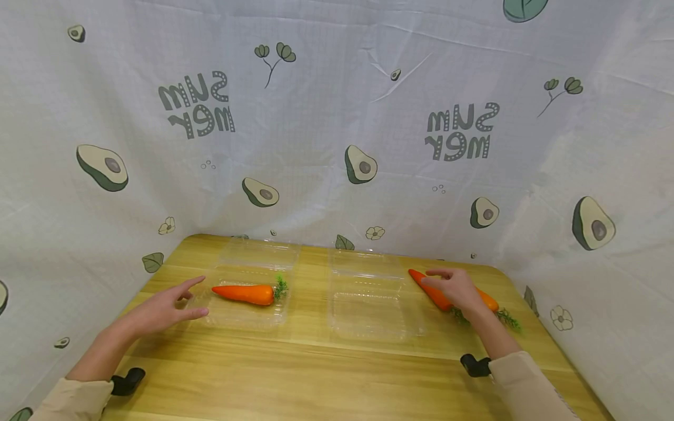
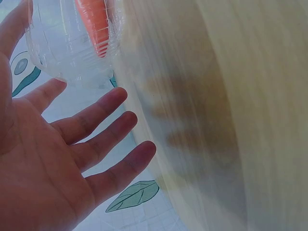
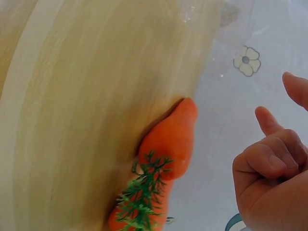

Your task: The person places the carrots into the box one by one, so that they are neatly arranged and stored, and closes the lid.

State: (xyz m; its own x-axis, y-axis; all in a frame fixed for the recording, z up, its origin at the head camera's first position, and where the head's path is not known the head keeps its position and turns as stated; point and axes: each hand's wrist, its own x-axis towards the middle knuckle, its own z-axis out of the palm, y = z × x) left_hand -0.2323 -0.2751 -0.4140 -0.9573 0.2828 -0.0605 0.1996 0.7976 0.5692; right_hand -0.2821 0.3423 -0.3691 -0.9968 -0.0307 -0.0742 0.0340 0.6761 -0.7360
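Note:
My left hand [image 1: 163, 307], fingers spread, is at the left side of a clear plastic clamshell box [image 1: 242, 323] with its lid folded back. Inside that box lies an orange carrot [image 1: 244, 294] with a green leafy top. In the left wrist view the palm [image 2: 53, 149] holds nothing. My right hand [image 1: 459, 289] hovers over one carrot [image 1: 433, 292], with another carrot [image 1: 487, 300] beside it. The right wrist view shows thumb and index finger apart, the other fingers [image 3: 269, 161] curled, and the carrot [image 3: 168, 139] outside the grasp.
A second clear clamshell box [image 1: 368, 336], lid back, stands between the first box and the loose carrots. All rests on a wooden table [image 1: 316, 374]. A white printed cloth [image 1: 316, 128] hangs behind and along both sides.

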